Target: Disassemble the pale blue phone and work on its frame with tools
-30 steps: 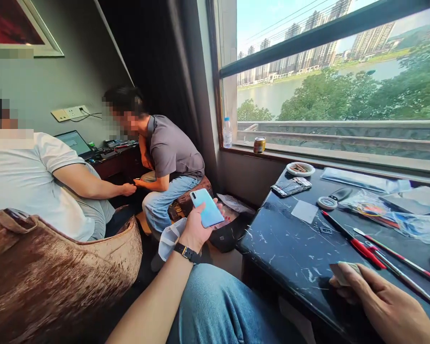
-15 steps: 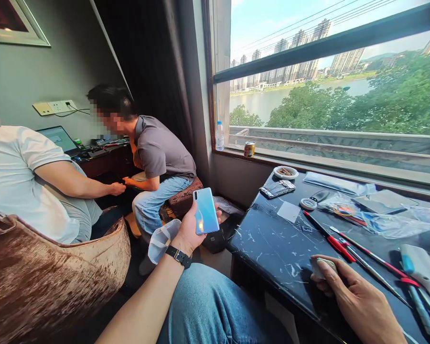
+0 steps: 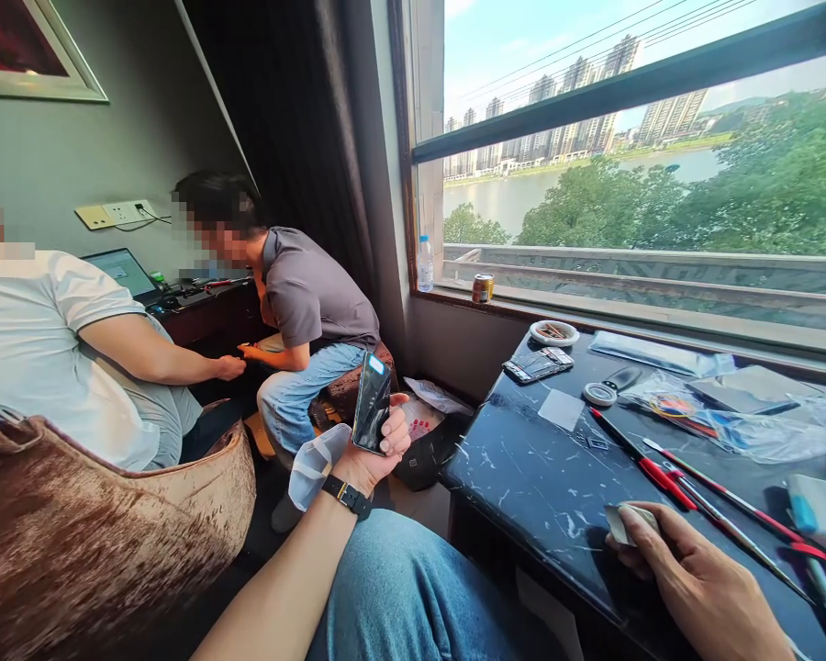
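Observation:
My left hand (image 3: 384, 456), with a black watch on the wrist, has its fingers wrapped round a smartphone (image 3: 372, 404) above my knee. The phone stands nearly upright, showing a dark glossy face with a bright patch near its top. Over the near edge of the dark marble-patterned table (image 3: 496, 473), my right hand (image 3: 688, 569) pinches a small pale flat piece (image 3: 623, 525) between thumb and fingers; its exact kind is unclear. Beyond that hand lie a red-and-black pen-like tool (image 3: 651, 464) and long thin tweezers (image 3: 736, 528).
On the table are an opened-up phone (image 3: 538, 364), a white ashtray (image 3: 554, 333), a magnifier (image 3: 598, 393) and plastic bags (image 3: 764, 427). Two people (image 3: 323, 294) sit at the left, one on a brown plush chair (image 3: 144, 514). A bag (image 3: 423, 454) stands on the floor.
The phone in my left hand has turned from its shiny blue back to a dark-looking face, and it sits slightly further left. My right hand still pinches the pale piece, tilted a little differently.

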Demonstrator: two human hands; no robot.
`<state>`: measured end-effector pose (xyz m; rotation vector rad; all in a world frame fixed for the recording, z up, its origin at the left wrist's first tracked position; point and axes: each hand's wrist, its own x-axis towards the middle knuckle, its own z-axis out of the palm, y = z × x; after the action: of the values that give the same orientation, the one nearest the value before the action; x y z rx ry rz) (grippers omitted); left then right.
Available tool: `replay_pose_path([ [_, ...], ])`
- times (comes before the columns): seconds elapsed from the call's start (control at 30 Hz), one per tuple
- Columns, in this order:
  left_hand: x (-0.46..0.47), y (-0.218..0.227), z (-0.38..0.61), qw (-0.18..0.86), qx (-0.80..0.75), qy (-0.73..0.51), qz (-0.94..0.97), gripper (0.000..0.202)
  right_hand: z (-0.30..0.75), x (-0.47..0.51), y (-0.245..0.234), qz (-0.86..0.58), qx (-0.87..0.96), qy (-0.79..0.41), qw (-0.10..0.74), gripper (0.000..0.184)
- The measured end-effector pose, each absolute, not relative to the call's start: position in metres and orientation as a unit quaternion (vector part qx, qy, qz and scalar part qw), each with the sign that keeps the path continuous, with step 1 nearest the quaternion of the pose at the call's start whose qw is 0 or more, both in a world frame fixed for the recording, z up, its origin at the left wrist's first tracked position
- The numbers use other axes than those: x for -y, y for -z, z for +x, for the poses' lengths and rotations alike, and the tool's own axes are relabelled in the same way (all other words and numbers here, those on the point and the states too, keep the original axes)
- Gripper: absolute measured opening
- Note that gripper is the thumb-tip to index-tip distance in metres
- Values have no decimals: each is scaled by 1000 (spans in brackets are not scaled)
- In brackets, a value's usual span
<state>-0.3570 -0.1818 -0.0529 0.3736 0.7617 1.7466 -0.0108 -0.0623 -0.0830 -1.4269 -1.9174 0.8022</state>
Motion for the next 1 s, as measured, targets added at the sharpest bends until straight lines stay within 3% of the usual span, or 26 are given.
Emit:
replay_pose_path([
  [0.1,182,53,-358,583,-307,-731,178,26,-10,61,83,-554,708,-367,238,56],
  [0.7,183,53,-356,603,-269,-715,230,24,-11,64,81,-563,672,-417,239,61],
  [1.0,183,51,-354,600,-276,-717,223,22,-10,65,81,-565,712,-360,210,62],
])
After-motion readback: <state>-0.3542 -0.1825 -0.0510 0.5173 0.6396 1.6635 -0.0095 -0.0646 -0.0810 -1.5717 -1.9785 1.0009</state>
